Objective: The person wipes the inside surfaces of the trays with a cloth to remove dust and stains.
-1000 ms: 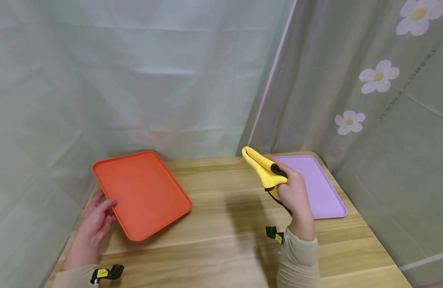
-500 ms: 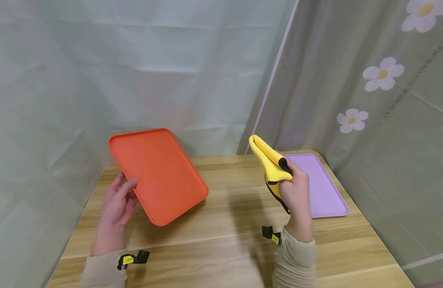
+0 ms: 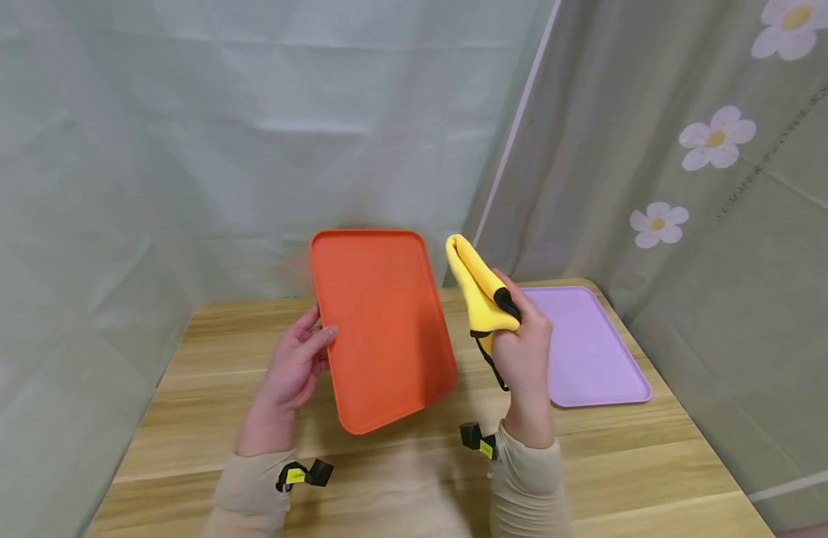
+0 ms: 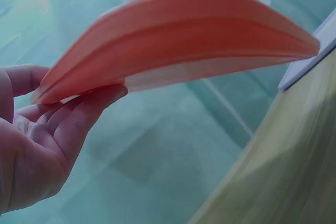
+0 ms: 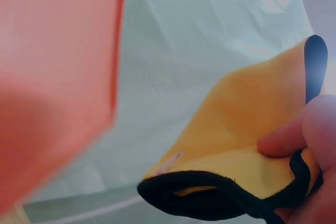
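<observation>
My left hand (image 3: 296, 366) grips an orange-red tray (image 3: 383, 321) by its left edge, thumb on the face and fingers behind. The tray is raised off the table and tilted, its inner face toward the head camera. In the left wrist view the tray (image 4: 178, 40) shows nearly edge-on. My right hand (image 3: 524, 351) pinches a folded yellow cloth (image 3: 477, 291) with black trim, held up just right of the tray. Thumb and cloth (image 5: 247, 103) also show in the right wrist view, where the tray's edge is apart from the cloth.
A purple tray (image 3: 592, 347) lies flat at the right of the wooden table (image 3: 212, 373), behind the right hand. Pale curtains (image 3: 286, 134) stand along the back and sides. The right curtain carries white flower prints (image 3: 717, 138).
My left hand has lifted the orange-red tray and carried it right to the middle, turning it more upright. The right hand with the cloth rose slightly and moved a little left.
</observation>
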`<action>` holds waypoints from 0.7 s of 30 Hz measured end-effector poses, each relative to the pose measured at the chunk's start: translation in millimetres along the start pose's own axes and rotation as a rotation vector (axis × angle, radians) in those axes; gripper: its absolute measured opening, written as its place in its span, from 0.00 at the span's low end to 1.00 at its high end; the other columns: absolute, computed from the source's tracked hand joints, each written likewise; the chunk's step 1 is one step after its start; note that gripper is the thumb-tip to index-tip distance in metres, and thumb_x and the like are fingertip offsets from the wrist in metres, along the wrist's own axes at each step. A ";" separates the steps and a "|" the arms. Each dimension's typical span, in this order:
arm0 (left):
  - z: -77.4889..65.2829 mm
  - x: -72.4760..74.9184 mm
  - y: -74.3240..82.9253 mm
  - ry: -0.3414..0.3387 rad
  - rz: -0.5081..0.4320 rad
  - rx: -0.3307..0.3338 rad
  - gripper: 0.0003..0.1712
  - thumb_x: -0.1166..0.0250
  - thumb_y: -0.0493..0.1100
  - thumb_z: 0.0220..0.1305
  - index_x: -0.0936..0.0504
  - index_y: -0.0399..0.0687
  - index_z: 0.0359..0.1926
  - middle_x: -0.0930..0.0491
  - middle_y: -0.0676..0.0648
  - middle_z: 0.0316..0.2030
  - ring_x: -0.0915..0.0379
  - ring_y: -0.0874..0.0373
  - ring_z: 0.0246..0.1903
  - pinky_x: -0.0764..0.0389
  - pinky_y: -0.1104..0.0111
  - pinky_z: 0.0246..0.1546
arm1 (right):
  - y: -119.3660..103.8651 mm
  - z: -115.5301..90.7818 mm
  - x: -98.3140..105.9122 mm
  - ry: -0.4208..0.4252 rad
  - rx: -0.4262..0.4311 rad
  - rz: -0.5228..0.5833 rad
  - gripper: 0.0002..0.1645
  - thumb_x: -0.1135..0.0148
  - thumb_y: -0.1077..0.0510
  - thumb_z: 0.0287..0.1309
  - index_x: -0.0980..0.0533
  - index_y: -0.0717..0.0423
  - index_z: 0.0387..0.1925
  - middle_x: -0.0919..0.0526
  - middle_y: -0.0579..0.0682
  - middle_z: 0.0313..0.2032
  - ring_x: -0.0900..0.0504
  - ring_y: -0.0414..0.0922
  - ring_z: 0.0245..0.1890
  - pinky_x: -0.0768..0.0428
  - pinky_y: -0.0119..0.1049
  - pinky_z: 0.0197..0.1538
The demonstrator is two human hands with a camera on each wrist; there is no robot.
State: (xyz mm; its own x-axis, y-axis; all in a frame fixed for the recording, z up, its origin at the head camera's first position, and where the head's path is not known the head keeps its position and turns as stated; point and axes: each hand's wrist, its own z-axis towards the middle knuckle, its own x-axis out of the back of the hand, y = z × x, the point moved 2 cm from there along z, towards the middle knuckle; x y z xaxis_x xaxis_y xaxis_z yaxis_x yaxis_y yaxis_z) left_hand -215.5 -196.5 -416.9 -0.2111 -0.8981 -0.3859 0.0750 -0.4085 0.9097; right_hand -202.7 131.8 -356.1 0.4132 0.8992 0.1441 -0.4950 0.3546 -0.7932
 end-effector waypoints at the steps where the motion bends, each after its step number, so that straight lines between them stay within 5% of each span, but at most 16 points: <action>1: 0.5 -4.3 -1.4 -0.027 0.008 0.008 0.31 0.44 0.32 0.81 0.39 0.37 0.80 0.10 0.49 0.45 0.11 0.58 0.39 0.10 0.65 0.37 | -1.2 -0.2 -2.2 0.001 0.016 -0.011 0.44 0.53 0.83 0.52 0.16 0.51 0.65 0.13 0.53 0.59 0.16 0.47 0.59 0.20 0.29 0.60; 5: 0.9 -19.4 -6.4 -0.114 0.041 0.045 0.34 0.46 0.32 0.82 0.45 0.33 0.82 0.10 0.48 0.47 0.11 0.57 0.41 0.10 0.63 0.39 | -5.8 -1.6 -11.3 -0.004 0.092 -0.036 0.46 0.54 0.82 0.51 0.17 0.51 0.66 0.14 0.51 0.61 0.17 0.47 0.62 0.20 0.35 0.64; 11: 2.2 -34.6 -11.7 -0.149 0.077 0.070 0.35 0.45 0.31 0.80 0.44 0.31 0.82 0.12 0.50 0.50 0.12 0.58 0.45 0.10 0.64 0.43 | -12.0 -2.0 -29.6 -0.037 0.169 -0.047 0.44 0.52 0.82 0.52 0.18 0.53 0.67 0.17 0.52 0.65 0.20 0.50 0.67 0.22 0.47 0.69; 21: -0.8 -45.4 -19.8 -0.162 -0.047 0.119 0.35 0.48 0.31 0.82 0.46 0.38 0.84 0.16 0.43 0.61 0.13 0.52 0.53 0.13 0.59 0.52 | -11.2 -9.8 -54.6 -0.153 0.154 -0.212 0.51 0.57 0.82 0.42 0.18 0.53 0.67 0.18 0.55 0.67 0.22 0.54 0.70 0.19 0.53 0.65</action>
State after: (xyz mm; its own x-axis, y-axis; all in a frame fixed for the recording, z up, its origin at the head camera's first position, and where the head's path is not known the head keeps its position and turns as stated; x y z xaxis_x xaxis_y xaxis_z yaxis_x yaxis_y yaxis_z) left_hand -206.6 -147.8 -417.5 -0.3667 -0.8363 -0.4076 -0.0522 -0.4189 0.9065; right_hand -212.3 76.2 -360.8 0.4052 0.8252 0.3935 -0.5248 0.5624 -0.6389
